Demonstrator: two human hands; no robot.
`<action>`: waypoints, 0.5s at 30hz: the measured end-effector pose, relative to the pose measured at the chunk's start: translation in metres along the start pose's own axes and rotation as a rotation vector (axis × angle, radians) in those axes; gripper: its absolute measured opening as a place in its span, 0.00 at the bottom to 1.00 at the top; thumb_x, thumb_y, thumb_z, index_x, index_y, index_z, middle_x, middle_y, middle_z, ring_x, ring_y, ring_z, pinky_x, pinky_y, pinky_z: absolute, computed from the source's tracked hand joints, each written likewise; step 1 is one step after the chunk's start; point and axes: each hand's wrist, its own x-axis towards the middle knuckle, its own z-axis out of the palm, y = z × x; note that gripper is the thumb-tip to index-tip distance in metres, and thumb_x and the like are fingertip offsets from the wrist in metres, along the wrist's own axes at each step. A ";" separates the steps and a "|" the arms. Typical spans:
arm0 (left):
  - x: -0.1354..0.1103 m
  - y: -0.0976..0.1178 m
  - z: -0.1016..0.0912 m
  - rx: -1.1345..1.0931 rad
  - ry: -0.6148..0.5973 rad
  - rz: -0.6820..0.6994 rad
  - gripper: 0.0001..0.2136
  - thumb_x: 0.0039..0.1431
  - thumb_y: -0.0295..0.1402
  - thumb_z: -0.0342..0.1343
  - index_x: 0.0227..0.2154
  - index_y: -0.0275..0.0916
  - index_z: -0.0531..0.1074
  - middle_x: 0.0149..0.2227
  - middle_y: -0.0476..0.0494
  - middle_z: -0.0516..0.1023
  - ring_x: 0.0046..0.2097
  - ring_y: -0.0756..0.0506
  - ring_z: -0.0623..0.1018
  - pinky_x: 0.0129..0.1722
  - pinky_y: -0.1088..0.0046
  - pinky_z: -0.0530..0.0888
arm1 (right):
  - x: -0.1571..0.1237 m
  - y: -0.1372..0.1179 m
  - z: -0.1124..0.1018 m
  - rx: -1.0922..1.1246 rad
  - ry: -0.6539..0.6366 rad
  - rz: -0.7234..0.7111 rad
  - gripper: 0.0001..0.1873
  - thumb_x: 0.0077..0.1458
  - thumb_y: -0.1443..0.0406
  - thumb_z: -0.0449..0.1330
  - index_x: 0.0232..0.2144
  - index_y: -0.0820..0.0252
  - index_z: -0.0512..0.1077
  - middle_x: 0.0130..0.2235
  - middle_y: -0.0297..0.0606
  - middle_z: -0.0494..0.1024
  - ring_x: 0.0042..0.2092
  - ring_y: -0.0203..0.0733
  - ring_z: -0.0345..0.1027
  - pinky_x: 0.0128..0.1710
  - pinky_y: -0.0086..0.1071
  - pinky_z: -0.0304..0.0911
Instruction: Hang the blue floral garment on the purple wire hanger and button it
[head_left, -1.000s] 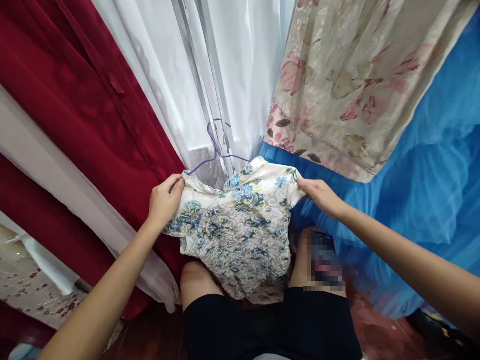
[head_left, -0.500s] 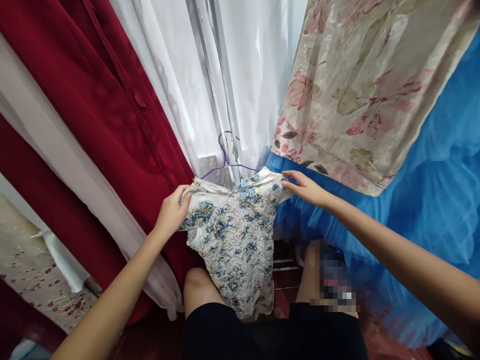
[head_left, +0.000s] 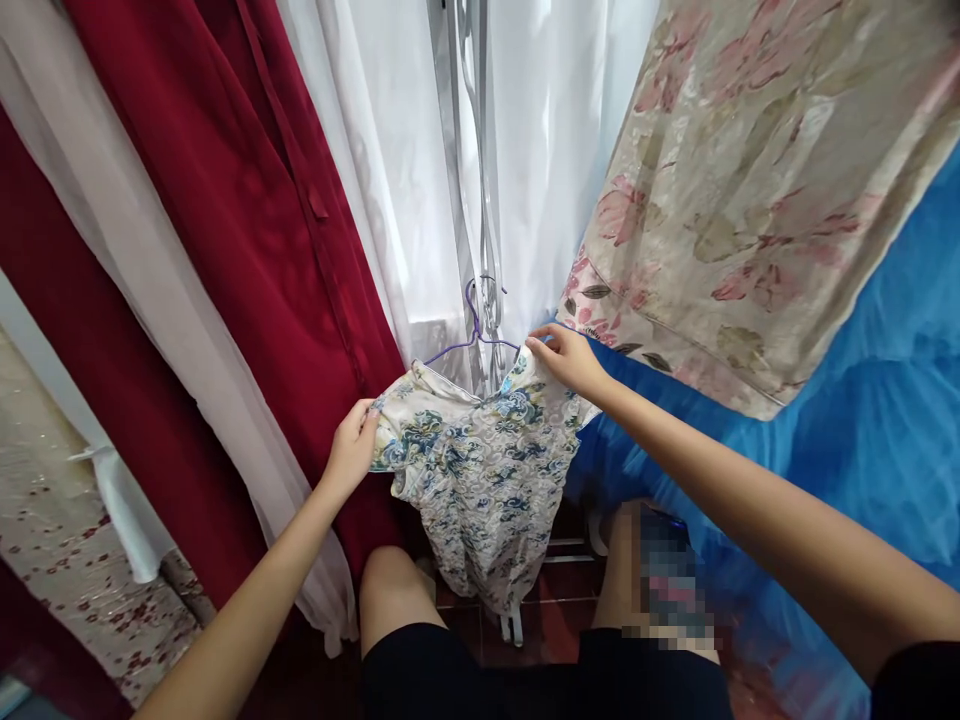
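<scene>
A small cream garment with blue flowers (head_left: pixel 480 470) hangs on a purple wire hanger (head_left: pixel 469 335) in front of me. My left hand (head_left: pixel 351 452) is closed on the garment's left sleeve edge. My right hand (head_left: pixel 564 357) pinches the collar at the top right, next to the hanger's hook. The garment's hem hangs down between my knees.
Clothes hang close all round: a dark red dress (head_left: pixel 225 250) at the left, white sheer fabric (head_left: pixel 540 150) at the middle, a cream dress with pink flowers (head_left: pixel 750 180) and blue tulle (head_left: pixel 862 420) at the right. A metal rack pole (head_left: pixel 461 200) stands behind the hanger.
The garment and hanger have risen and moved away from me. My right hand has slid from the right sleeve to the collar beside the hook. The left hand keeps its hold.
</scene>
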 end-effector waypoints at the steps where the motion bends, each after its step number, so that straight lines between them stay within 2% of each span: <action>1: 0.001 0.000 0.003 -0.003 0.030 -0.002 0.15 0.64 0.44 0.49 0.40 0.38 0.72 0.33 0.47 0.74 0.33 0.45 0.72 0.32 0.73 0.67 | -0.001 0.004 -0.004 -0.009 -0.011 0.046 0.19 0.58 0.50 0.60 0.29 0.59 0.75 0.22 0.32 0.70 0.26 0.38 0.60 0.27 0.30 0.51; 3: 0.003 -0.002 0.009 0.002 0.114 0.010 0.15 0.64 0.44 0.48 0.39 0.38 0.72 0.32 0.47 0.73 0.33 0.46 0.71 0.32 0.73 0.67 | -0.008 0.011 -0.015 0.020 -0.127 0.084 0.26 0.56 0.45 0.61 0.19 0.58 0.67 0.17 0.28 0.60 0.22 0.34 0.51 0.23 0.30 0.44; 4: 0.005 -0.003 0.011 0.003 0.159 0.019 0.15 0.65 0.44 0.48 0.38 0.38 0.72 0.31 0.48 0.72 0.33 0.46 0.71 0.32 0.73 0.67 | -0.013 0.013 -0.021 0.064 -0.204 0.083 0.29 0.55 0.44 0.61 0.17 0.58 0.64 0.17 0.27 0.57 0.21 0.32 0.48 0.23 0.30 0.42; 6: 0.007 -0.004 0.014 -0.002 0.239 0.038 0.14 0.65 0.43 0.48 0.38 0.38 0.72 0.32 0.48 0.72 0.33 0.46 0.71 0.34 0.73 0.67 | -0.026 0.014 -0.031 0.170 -0.313 0.072 0.28 0.56 0.44 0.61 0.18 0.58 0.65 0.18 0.26 0.57 0.21 0.31 0.46 0.22 0.30 0.40; 10: 0.010 -0.002 0.015 -0.040 0.323 0.048 0.14 0.65 0.42 0.48 0.38 0.37 0.72 0.35 0.46 0.75 0.37 0.45 0.73 0.38 0.73 0.69 | -0.038 0.002 -0.045 0.205 -0.288 0.033 0.24 0.58 0.48 0.62 0.21 0.59 0.68 0.18 0.27 0.58 0.21 0.30 0.45 0.21 0.30 0.38; 12: 0.010 0.002 0.012 -0.080 0.349 0.068 0.14 0.65 0.42 0.49 0.39 0.36 0.73 0.36 0.45 0.76 0.38 0.45 0.74 0.39 0.73 0.70 | -0.031 -0.010 -0.050 0.138 -0.312 0.000 0.21 0.56 0.49 0.64 0.22 0.59 0.71 0.17 0.26 0.56 0.20 0.30 0.44 0.21 0.31 0.38; 15: 0.008 0.007 0.005 -0.150 0.354 0.094 0.14 0.64 0.42 0.51 0.40 0.35 0.74 0.36 0.45 0.76 0.37 0.46 0.74 0.37 0.74 0.69 | -0.012 -0.032 -0.053 0.068 -0.416 -0.019 0.16 0.54 0.52 0.66 0.28 0.60 0.75 0.17 0.25 0.56 0.20 0.30 0.43 0.22 0.32 0.38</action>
